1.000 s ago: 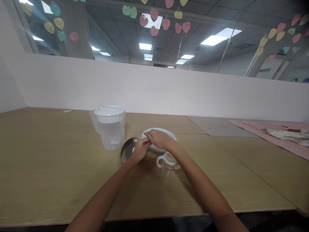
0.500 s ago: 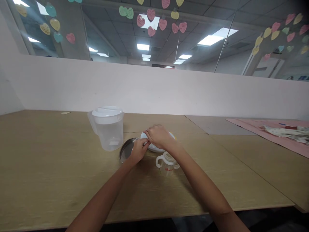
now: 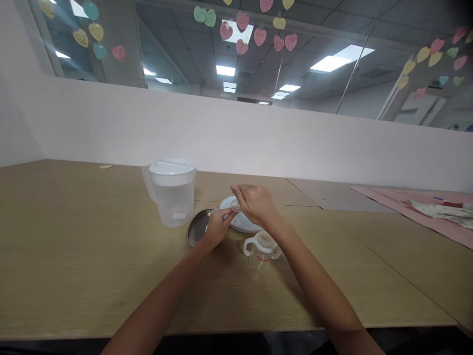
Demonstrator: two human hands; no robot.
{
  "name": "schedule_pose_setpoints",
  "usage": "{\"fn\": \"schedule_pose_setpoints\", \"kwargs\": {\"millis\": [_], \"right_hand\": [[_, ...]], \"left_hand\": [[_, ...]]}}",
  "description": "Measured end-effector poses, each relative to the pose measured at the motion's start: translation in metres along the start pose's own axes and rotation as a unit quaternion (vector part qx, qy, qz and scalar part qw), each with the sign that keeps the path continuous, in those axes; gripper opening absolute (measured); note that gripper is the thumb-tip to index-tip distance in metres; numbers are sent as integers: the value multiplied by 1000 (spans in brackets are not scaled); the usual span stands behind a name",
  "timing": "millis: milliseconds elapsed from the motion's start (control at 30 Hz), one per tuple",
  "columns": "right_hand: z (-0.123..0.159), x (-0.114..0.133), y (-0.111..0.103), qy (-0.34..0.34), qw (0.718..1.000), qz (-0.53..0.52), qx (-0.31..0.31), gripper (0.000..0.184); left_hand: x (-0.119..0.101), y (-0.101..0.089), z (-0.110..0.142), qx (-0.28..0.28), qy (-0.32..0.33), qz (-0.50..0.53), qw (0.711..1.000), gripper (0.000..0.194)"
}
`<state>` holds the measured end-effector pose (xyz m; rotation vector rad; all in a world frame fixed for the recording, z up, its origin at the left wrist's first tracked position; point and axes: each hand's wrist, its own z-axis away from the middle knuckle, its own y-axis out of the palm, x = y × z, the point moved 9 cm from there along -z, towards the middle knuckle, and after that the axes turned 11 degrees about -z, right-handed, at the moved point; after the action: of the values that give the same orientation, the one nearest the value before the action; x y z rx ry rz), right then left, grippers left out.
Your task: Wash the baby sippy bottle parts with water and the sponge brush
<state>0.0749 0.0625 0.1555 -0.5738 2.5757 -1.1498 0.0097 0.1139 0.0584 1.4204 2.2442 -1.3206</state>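
My left hand (image 3: 218, 228) pinches a small clear round piece (image 3: 235, 205), perhaps a bottle part, above a white plate (image 3: 246, 227). Close against it is my right hand (image 3: 257, 203), with its fingers curled and their tips turned away, so what they grip is hidden. Below my hands stands a clear baby bottle (image 3: 261, 254) with two white handles and red lettering, upright and with its top uncovered. A round metal dish (image 3: 195, 228) lies left of the plate, partly behind my left hand.
A translucent lidded pitcher (image 3: 173, 199) stands left of the dish, holding what looks like water. A small flat pale piece (image 3: 107, 166) lies at the back left. On the right, a pink cloth (image 3: 384, 199) bears a bundle of fabric. A low white wall (image 3: 240, 138) bounds the table.
My right hand has lifted off the left fingers and shifted slightly right, so the clear round piece now shows. The whole view has swung a little left.
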Motion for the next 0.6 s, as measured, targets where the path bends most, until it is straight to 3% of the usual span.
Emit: {"fn": "schedule_pose_setpoints", "kwargs": {"millis": [200, 433, 533, 600], "right_hand": [[4, -7, -26, 14, 994, -20, -105, 50], [17, -17, -38, 49, 962, -92, -254, 58], [29, -35, -58, 91, 928, -152, -327, 60], [42, -65, -72, 156, 886, -195, -390, 62]], "left_hand": [[-5, -1, 2, 2, 7, 32, 999, 37], [-9, 4, 7, -8, 21, 69, 997, 35], [0, 17, 12, 21, 22, -17, 999, 37], [4, 25, 15, 34, 35, -81, 996, 34]]}}
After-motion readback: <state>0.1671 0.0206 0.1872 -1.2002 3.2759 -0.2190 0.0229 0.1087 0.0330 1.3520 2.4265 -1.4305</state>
